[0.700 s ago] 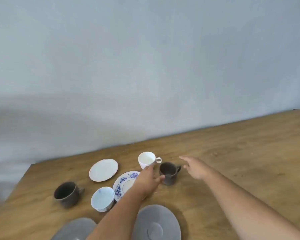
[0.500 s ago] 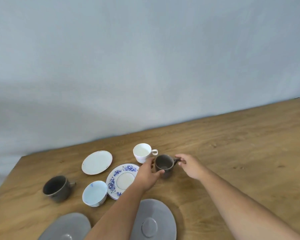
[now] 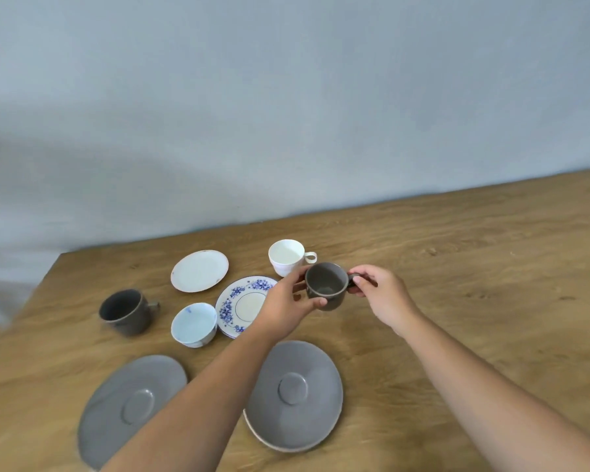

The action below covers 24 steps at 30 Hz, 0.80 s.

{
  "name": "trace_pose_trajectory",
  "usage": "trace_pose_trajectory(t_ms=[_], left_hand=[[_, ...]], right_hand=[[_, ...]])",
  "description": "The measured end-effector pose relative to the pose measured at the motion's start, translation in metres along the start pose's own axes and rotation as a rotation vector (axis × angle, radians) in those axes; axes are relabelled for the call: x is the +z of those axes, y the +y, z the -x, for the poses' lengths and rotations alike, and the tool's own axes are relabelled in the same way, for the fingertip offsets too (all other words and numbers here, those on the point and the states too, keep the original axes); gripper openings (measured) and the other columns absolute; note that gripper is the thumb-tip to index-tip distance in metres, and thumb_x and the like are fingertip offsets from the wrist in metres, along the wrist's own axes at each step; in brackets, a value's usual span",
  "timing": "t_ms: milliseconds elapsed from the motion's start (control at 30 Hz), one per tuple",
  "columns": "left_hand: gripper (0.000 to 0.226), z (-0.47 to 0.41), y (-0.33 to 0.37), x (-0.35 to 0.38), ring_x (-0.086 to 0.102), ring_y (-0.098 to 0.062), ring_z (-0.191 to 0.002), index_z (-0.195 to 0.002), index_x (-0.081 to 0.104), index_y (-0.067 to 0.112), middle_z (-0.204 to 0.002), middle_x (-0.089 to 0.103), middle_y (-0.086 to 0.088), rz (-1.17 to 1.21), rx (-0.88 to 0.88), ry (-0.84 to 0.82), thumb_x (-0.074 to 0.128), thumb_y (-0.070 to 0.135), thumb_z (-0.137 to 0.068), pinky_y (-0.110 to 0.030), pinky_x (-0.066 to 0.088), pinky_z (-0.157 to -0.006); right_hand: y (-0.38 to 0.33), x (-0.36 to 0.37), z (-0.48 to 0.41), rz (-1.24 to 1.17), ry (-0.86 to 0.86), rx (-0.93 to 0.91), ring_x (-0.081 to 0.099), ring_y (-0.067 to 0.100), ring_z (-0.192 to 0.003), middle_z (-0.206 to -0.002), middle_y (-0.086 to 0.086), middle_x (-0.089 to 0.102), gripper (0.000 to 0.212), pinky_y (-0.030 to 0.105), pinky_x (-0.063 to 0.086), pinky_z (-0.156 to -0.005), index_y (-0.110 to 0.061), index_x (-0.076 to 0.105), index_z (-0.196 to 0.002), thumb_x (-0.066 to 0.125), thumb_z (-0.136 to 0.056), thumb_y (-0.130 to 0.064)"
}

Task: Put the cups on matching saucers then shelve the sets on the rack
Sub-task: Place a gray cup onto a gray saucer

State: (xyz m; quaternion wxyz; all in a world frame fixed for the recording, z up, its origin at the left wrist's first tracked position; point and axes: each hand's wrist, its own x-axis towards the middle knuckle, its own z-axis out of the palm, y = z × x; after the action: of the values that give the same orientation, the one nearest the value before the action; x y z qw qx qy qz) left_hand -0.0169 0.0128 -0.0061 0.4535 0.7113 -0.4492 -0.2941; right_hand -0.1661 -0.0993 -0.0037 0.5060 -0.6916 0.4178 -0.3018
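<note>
grey cup point(image 3: 324, 284) above tabletop point(image 3: 474, 274), 12 o'clock of grey saucer point(image 3: 295, 393) | left hand point(image 3: 286, 306) cups body, right hand point(image 3: 380, 292) pinches handle | stiff, brittle, likely light, glaze slick; handle plus wall holds best

Four cups point(image 3: 326, 286) point(image 3: 125, 311) point(image 3: 194, 324) point(image 3: 286, 257); four saucers point(image 3: 295, 395) point(image 3: 130, 403) point(image 3: 199, 270) point(image 3: 244, 304); two hands point(image 3: 286, 304) point(image 3: 384, 296).

Wooden table point(image 3: 474, 267) with visible grain, set against a plain pale blue-grey wall point(image 3: 286, 97).
</note>
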Motion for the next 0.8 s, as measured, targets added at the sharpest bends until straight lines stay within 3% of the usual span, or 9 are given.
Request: trace_pose_trajectory(t_ms=[133,233,400,533,800], left_hand=[[0.055,0.048,-0.003,-0.018,0.06,-0.005,-0.112,-0.12,0.054,0.036,-0.115,0.066,0.013,0.029,0.004,-0.017,0.079,0.017,-0.075,-0.033,0.048,-0.101],[0.058,0.086,-0.012,-0.026,0.06,-0.004,-0.113,-0.126,0.055,0.029,-0.12,0.066,0.012,0.041,-0.035,-0.013,0.08,0.018,-0.074,-0.036,0.048,-0.102],[0.06,0.127,-0.027,-0.028,0.058,0.004,-0.111,-0.12,0.053,0.04,-0.116,0.066,0.019,0.011,-0.094,0.009,0.08,0.016,-0.073,-0.031,0.047,-0.103],[0.063,0.141,-0.037,-0.028,0.058,0.006,-0.112,-0.125,0.053,0.039,-0.117,0.065,0.021,0.0,-0.102,0.006,0.081,0.019,-0.073,-0.029,0.047,-0.102],[0.064,0.146,-0.047,-0.027,0.056,0.001,-0.118,-0.13,0.052,0.035,-0.122,0.064,0.018,0.016,-0.1,0.003,0.079,0.017,-0.074,-0.031,0.047,-0.104]], right_hand=[[-0.006,0.006,0.046,-0.002,-0.101,-0.025,0.066,0.014,-0.073,-0.087,0.005,0.07,0.021,0.016,0.053,-0.07,-0.015,0.067,-0.093,0.05,-0.091,-0.003],[-0.003,0.016,0.078,0.0,-0.15,-0.022,0.067,0.016,-0.075,-0.088,0.006,0.072,0.022,0.021,0.055,-0.074,-0.018,0.068,-0.091,0.052,-0.091,-0.003],[0.009,0.034,0.113,0.032,-0.204,-0.007,0.069,0.019,-0.078,-0.088,0.006,0.073,0.02,0.016,0.053,-0.071,-0.018,0.068,-0.09,0.053,-0.09,-0.004],[0.015,0.038,0.124,0.052,-0.208,-0.009,0.07,0.013,-0.077,-0.087,0.0,0.073,0.024,0.022,0.055,-0.075,-0.026,0.068,-0.088,0.055,-0.09,-0.006],[0.022,0.043,0.127,0.09,-0.216,-0.017,0.067,0.002,-0.073,-0.083,-0.003,0.072,0.02,0.023,0.054,-0.077,-0.023,0.068,-0.092,0.055,-0.09,-0.007]])
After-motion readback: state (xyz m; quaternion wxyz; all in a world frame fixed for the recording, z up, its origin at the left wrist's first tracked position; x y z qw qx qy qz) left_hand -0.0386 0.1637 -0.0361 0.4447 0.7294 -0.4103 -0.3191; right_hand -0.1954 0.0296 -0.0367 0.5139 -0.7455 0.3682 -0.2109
